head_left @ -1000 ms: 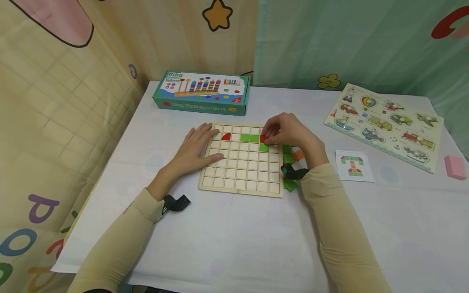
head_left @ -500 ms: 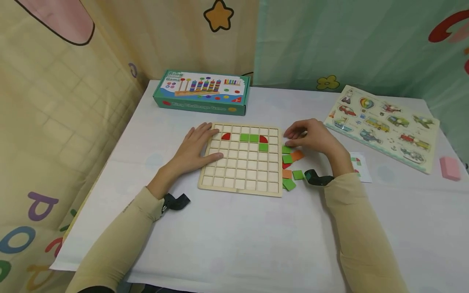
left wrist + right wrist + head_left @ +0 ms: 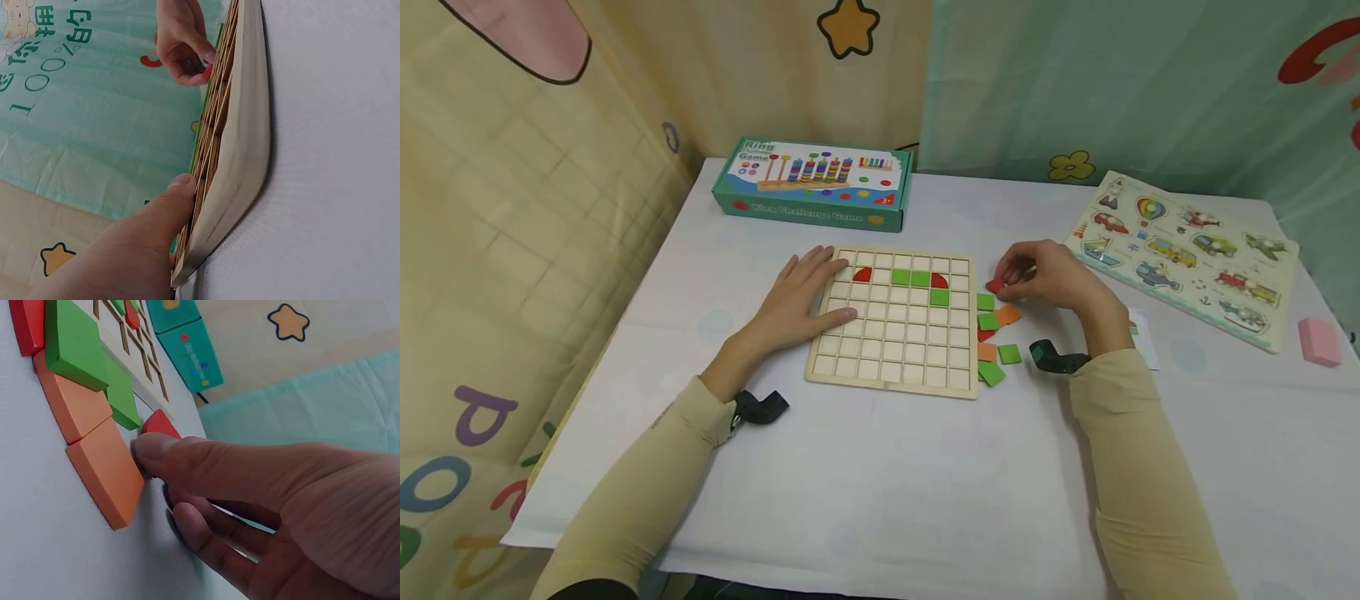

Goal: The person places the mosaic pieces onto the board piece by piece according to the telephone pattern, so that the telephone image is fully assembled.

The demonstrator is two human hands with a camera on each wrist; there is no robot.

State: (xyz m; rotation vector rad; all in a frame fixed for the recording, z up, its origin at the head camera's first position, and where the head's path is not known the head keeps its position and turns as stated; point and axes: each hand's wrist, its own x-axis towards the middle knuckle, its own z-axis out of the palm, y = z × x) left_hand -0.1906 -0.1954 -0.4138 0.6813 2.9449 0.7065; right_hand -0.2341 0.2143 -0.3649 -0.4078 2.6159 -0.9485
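Observation:
A wooden grid board (image 3: pixel 895 332) lies flat on the table. Spread fingers of my left hand (image 3: pixel 790 307) rest over its left edge, thumb on the cells. Set in the grid are a red quarter-circle tile (image 3: pixel 862 274) near the left, two adjoining green square tiles (image 3: pixel 910 278), another red quarter-circle tile (image 3: pixel 938 282) and a green square tile (image 3: pixel 939 297) below it. Right of the board, thumb and fingers of my right hand (image 3: pixel 1048 275) pinch a red tile (image 3: pixel 161 424), low over the table. Much of that tile is hidden behind the thumb.
Loose green, orange and red tiles (image 3: pixel 1008 314) lie along the board's right edge. A green game box (image 3: pixel 808 218) stands behind. Right are a picture puzzle board (image 3: pixel 1187 250), a pink block (image 3: pixel 1320 342) and a white card (image 3: pixel 1144 342), partly covered by my right forearm.
My right hand has let go of the red quarter-circle tile in the grid, moved right off the board, and picked up another red tile. My left hand stays in place.

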